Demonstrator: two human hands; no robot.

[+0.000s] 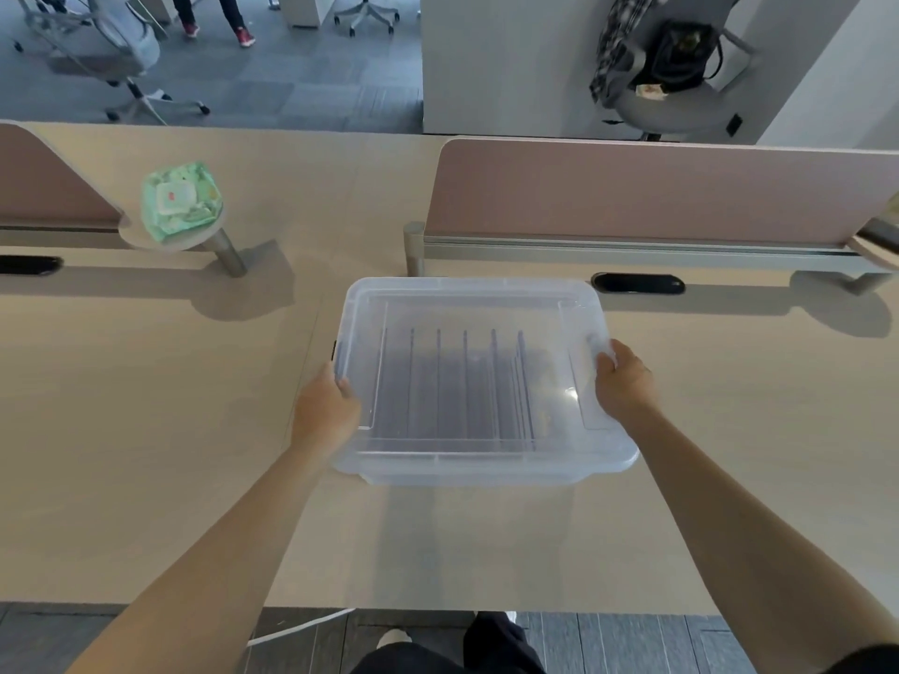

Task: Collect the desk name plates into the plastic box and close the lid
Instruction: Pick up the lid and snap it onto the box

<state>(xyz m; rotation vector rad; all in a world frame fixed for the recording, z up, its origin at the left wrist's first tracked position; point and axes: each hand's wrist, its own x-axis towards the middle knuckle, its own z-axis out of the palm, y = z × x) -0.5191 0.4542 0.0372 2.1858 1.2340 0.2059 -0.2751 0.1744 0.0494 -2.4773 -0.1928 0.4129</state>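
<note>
A clear plastic box [481, 467] stands on the pale desk in front of me with its translucent lid [467, 299] lying on top. Through the lid I see several clear desk name plates [467, 381] standing upright in a row inside. My left hand [326, 406] grips the lid's left edge, fingers curled over the rim near a dark latch. At the opposite side, my right hand [620, 386] holds the lid's right edge, thumb on top.
A green wet-wipe pack [180, 199] sits on a small round shelf at the left. Pink divider screens [656, 192] line the back of the desk [146, 430]. A cable slot [637, 283] lies behind the box. Office chairs and a person's legs are beyond.
</note>
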